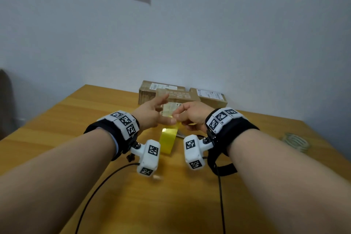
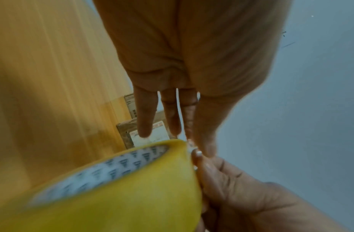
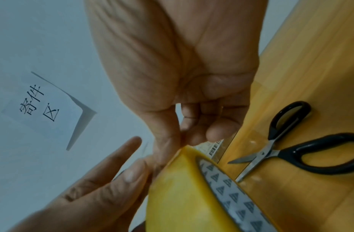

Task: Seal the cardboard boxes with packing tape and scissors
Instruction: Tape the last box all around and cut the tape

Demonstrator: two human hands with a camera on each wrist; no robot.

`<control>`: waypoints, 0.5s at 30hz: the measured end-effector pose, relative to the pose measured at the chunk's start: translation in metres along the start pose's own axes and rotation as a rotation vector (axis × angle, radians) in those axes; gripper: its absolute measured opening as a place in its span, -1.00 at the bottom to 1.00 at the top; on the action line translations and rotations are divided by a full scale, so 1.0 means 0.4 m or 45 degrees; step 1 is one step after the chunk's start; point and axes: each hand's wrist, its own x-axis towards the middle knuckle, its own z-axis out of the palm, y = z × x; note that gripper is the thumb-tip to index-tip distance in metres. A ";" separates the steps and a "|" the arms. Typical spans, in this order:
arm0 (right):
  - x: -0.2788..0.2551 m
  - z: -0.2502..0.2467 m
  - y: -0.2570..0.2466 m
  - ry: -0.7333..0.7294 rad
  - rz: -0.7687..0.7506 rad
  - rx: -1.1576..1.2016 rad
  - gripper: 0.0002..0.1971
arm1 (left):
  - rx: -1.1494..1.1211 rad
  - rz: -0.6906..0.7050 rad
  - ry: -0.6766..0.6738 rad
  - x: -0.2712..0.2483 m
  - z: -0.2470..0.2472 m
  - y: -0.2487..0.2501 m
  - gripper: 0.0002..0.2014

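Note:
A yellow packing tape roll stands on edge on the wooden table, between my two hands. My right hand pinches the tape at the top of the roll with thumb and curled fingers. My left hand has its fingers straight and spread, and its thumb touches the roll beside the right hand's fingertips. Black-handled scissors lie partly open on the table just right of the roll. Three cardboard boxes with labels stand at the back against the wall.
A roll of clear tape lies near the table's right edge. A paper sign hangs on the wall above. Black cables run from the wrist cameras across the near table. Something dark stands at the far left.

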 end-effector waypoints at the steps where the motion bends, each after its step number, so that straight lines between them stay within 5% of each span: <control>1: -0.002 -0.003 0.001 0.000 -0.021 0.002 -0.86 | 0.068 -0.038 -0.069 -0.003 0.002 -0.003 0.13; 5: -0.013 -0.011 -0.003 -0.041 -0.055 0.008 -0.90 | 0.253 -0.207 -0.239 0.000 0.023 -0.006 0.17; 10: -0.018 -0.030 -0.001 0.062 -0.007 0.029 -0.89 | 0.586 -0.191 -0.071 0.017 0.048 0.007 0.25; 15: -0.015 -0.035 -0.006 0.103 0.165 0.052 -0.80 | 0.817 -0.076 0.094 0.012 0.055 0.030 0.12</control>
